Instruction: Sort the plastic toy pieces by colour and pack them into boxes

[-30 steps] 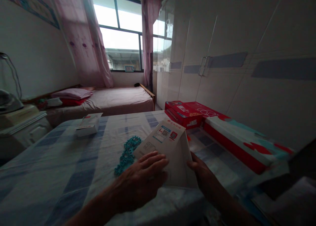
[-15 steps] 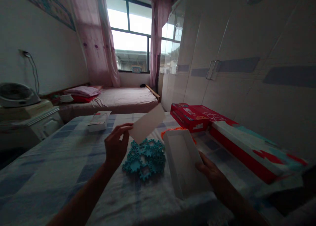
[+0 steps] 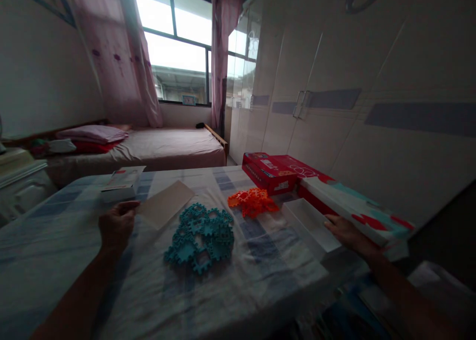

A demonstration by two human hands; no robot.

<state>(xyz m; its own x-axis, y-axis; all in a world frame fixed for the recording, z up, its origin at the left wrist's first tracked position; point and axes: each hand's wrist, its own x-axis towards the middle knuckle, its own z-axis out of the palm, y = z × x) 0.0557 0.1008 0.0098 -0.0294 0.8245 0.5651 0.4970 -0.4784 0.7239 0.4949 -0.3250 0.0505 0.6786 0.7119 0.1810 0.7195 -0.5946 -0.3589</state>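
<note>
My left hand (image 3: 118,225) pinches the near-left edge of a plain pale card (image 3: 167,204), low over the tablecloth. To the right of the card lies a heap of teal gear-shaped plastic pieces (image 3: 203,236). Farther back rests a smaller pile of orange pieces (image 3: 253,202) of similar look. My right hand (image 3: 345,232) grips the right wall of an open white box (image 3: 310,226), its inside facing up, near the table's right side. Whether the box touches the cloth I cannot tell.
A small white box (image 3: 122,184) stands at the back left of the checked tablecloth (image 3: 148,280). Along the right side lie a red box (image 3: 269,172) and a long red and white box (image 3: 345,201). Beyond are a bed (image 3: 174,144) and a tall wardrobe (image 3: 334,57).
My left hand has carried the card leftward and lower, away from above the teal pieces. The right hand has shifted the white box rightward, uncovering the orange pile. The view has turned right.
</note>
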